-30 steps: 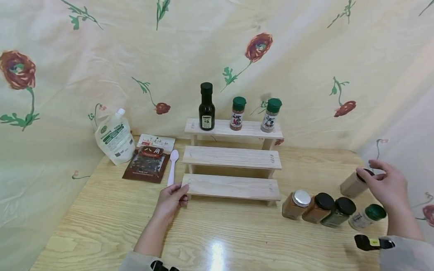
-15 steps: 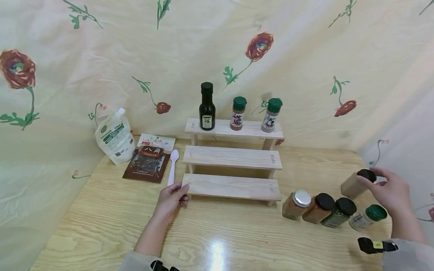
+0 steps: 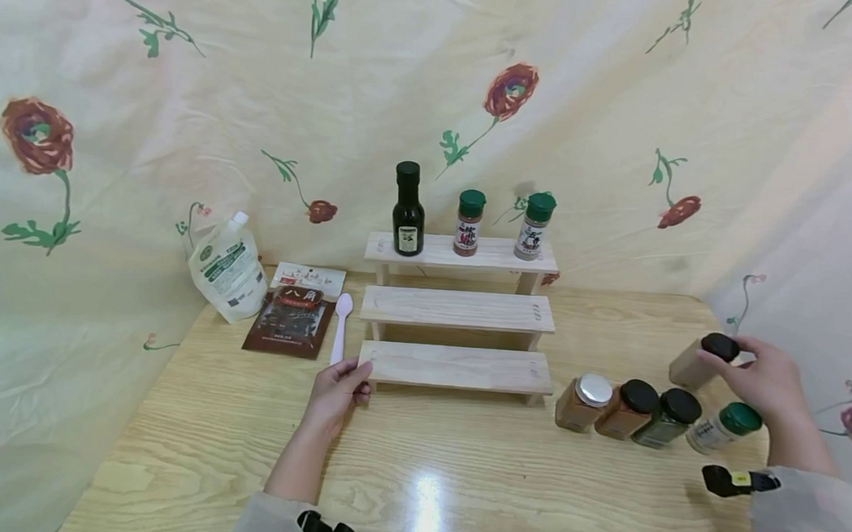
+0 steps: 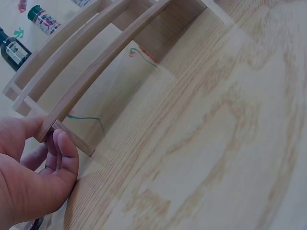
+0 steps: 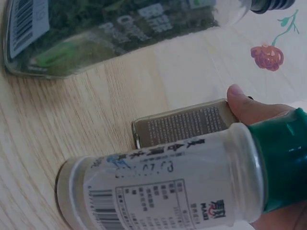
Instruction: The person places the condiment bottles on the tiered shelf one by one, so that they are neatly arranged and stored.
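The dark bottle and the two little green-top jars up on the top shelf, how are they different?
The dark bottle is taller, with a thin neck and black cap; the green-top jars are shorter, with wide green caps. The dark bottle looks nearly black, while the green-top jars show red and pale contents. All stand upright on the top shelf.

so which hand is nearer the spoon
Left. The left hand grips the rack's bottom-left corner, just below the spoon. The right hand is far across the table, at the black-capped jar.
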